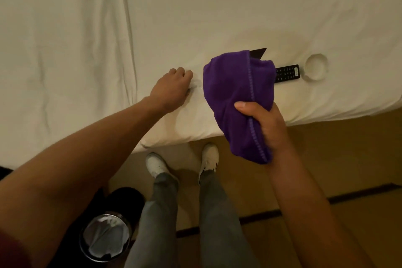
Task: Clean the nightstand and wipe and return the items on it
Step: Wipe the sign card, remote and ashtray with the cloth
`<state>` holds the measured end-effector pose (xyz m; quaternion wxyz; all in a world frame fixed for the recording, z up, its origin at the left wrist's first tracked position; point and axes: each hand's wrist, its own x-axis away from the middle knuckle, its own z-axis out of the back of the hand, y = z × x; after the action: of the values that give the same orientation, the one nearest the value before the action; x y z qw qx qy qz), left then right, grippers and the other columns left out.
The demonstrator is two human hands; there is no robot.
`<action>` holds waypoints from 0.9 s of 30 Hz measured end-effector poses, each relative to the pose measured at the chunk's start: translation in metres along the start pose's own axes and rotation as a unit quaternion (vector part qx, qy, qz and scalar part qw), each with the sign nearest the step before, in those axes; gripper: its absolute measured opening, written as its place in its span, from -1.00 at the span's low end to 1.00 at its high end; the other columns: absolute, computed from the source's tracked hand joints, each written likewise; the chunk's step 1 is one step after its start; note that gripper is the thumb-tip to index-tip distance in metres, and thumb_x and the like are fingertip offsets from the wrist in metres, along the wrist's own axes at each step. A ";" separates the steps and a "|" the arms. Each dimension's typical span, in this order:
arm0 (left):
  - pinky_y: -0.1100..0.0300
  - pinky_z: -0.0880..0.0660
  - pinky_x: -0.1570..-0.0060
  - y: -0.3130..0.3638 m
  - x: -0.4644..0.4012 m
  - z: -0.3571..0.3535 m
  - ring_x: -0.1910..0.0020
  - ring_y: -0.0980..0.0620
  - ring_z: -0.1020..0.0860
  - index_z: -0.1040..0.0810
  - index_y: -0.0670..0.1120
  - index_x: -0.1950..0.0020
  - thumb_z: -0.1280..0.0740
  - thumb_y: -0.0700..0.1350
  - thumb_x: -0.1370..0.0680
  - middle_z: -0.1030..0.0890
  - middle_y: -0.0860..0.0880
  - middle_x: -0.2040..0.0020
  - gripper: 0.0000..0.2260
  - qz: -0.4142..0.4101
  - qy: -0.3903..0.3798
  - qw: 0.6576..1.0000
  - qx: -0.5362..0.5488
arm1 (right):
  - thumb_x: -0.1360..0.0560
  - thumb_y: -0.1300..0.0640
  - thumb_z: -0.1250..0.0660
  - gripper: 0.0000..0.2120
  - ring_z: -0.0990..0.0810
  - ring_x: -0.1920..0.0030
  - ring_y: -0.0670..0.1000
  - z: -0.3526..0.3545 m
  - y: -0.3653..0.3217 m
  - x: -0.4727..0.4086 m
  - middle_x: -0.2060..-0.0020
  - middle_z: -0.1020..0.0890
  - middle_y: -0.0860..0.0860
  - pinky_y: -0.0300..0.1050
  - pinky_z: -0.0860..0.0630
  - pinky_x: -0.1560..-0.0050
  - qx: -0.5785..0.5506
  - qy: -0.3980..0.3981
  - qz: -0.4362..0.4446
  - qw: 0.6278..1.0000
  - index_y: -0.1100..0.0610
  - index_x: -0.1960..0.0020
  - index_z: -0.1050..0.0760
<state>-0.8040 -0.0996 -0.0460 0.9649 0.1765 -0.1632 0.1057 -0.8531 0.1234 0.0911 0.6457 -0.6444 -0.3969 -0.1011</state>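
My right hand (264, 122) grips the bunched purple cloth (237, 98), stitched edge showing, right of centre over the bed (87, 39). My left hand (174, 87), fingers curled, presses the sheet; whether it pinches anything, can't tell.

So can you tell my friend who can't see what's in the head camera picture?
A person standing by a white bed holds a purple cloth in the right hand, while the left hand rests, fingers curled, on the sheet. A black remote and a round white dish lie on the bed; a lined bin stands on the floor.
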 end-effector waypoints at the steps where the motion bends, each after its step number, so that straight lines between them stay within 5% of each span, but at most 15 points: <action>1: 0.10 -0.46 0.13 0.002 0.006 0.007 0.06 -0.07 -0.50 -0.38 -0.13 -0.22 -0.29 -0.08 -0.65 -0.54 -0.18 -0.14 -0.79 0.022 0.003 0.998 0.051 | -0.37 0.18 -0.47 -0.62 -0.73 -0.06 0.09 0.002 -0.004 0.002 -0.04 -0.73 0.05 -0.11 -0.65 0.04 0.003 -0.004 0.004 1.000 0.09 -0.19 -0.59; 4: 0.15 -0.59 0.24 0.012 0.033 0.039 0.13 -0.05 -0.65 -0.31 -0.06 -0.18 -0.35 -0.06 -0.63 -0.59 -0.14 -0.09 -0.75 0.112 0.045 0.930 0.346 | -0.35 0.13 -0.51 -0.57 -0.73 -0.03 0.00 -0.002 -0.022 0.005 -0.01 -0.73 -0.04 -0.19 -0.64 0.08 0.055 0.011 0.056 0.997 0.07 -0.21 -0.57; 7: 0.17 -0.62 0.11 0.028 0.063 0.081 -0.01 -0.03 -0.69 -0.43 -0.06 -0.35 -0.26 0.12 -0.66 -0.65 -0.14 -0.17 -0.65 0.161 0.065 0.736 0.654 | -0.36 0.14 -0.54 -0.56 -0.70 0.00 -0.18 -0.024 -0.040 0.002 0.00 -0.68 -0.15 -0.31 -0.62 0.09 0.124 0.045 0.147 0.980 -0.07 -0.20 -0.53; 9: 0.17 -0.59 0.05 0.043 0.074 0.105 -0.04 0.00 -0.66 -0.49 -0.01 -0.43 -0.09 0.22 -0.68 -0.65 -0.12 -0.21 -0.54 0.154 0.053 0.590 0.791 | -0.38 0.14 -0.52 -0.56 -0.66 0.00 -0.23 -0.043 -0.048 -0.001 0.00 -0.64 -0.21 -0.31 -0.61 0.06 0.171 0.052 0.204 0.963 -0.10 -0.20 -0.50; 10: 0.16 -0.58 0.01 0.050 0.078 0.114 -0.07 0.01 -0.63 -0.50 -0.01 -0.45 -0.03 0.22 -0.70 -0.64 -0.11 -0.22 -0.51 0.148 0.055 0.544 0.824 | -0.40 0.15 -0.51 -0.58 -0.65 0.01 -0.23 -0.053 -0.049 -0.003 0.01 -0.63 -0.22 -0.31 -0.61 0.07 0.193 0.047 0.230 0.953 -0.06 -0.20 -0.50; 13: 0.06 -0.57 -0.16 0.072 0.084 0.134 -0.20 -0.04 -0.63 -0.58 -0.02 -0.35 -0.05 0.17 -0.71 -0.68 -0.08 -0.21 -0.55 0.160 0.095 0.512 0.838 | -0.48 0.15 -0.45 -0.56 -0.65 -0.11 -0.12 -0.085 -0.046 -0.002 -0.13 -0.66 -0.02 -0.17 -0.63 -0.09 0.218 0.029 0.298 0.929 0.15 -0.34 -0.52; 17: -0.05 -0.59 -0.23 0.093 0.089 0.145 -0.13 -0.05 -0.68 -0.70 0.04 -0.11 -0.12 0.16 -0.70 -0.72 -0.09 -0.10 -0.62 0.172 0.129 0.515 0.830 | -0.60 0.05 -0.37 -0.54 -0.47 -0.47 0.14 -0.114 -0.039 -0.002 -0.45 -0.51 0.14 0.19 -0.49 -0.40 0.232 0.052 0.399 0.885 0.11 -0.47 -0.44; 21: 0.08 -0.64 -0.07 0.098 0.092 0.145 -0.02 -0.04 -0.67 -0.62 -0.11 -0.23 -0.17 0.10 -0.71 -0.69 -0.14 -0.03 -0.64 0.182 0.139 0.456 0.860 | -0.62 0.16 -0.39 -0.60 -0.56 -0.38 0.12 -0.121 -0.034 -0.006 -0.35 -0.60 0.17 0.15 -0.53 -0.34 0.251 0.107 0.424 0.864 0.28 -0.41 -0.51; 27: 0.19 -0.58 0.05 0.084 0.088 0.148 0.10 0.00 -0.58 -0.55 -0.17 -0.14 -0.16 -0.06 -0.73 -0.58 -0.13 0.07 -0.76 0.175 0.123 0.351 0.911 | -0.55 0.16 -0.45 -0.63 -0.53 -0.37 0.11 -0.112 -0.015 0.015 -0.33 -0.62 0.09 0.03 -0.48 -0.38 0.342 0.080 0.434 0.830 0.19 -0.34 -0.60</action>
<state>-0.7857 -0.0656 0.1418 0.1797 0.8998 0.1270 0.3767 -0.8099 0.0248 0.1285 0.8317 -0.4781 -0.0323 0.2804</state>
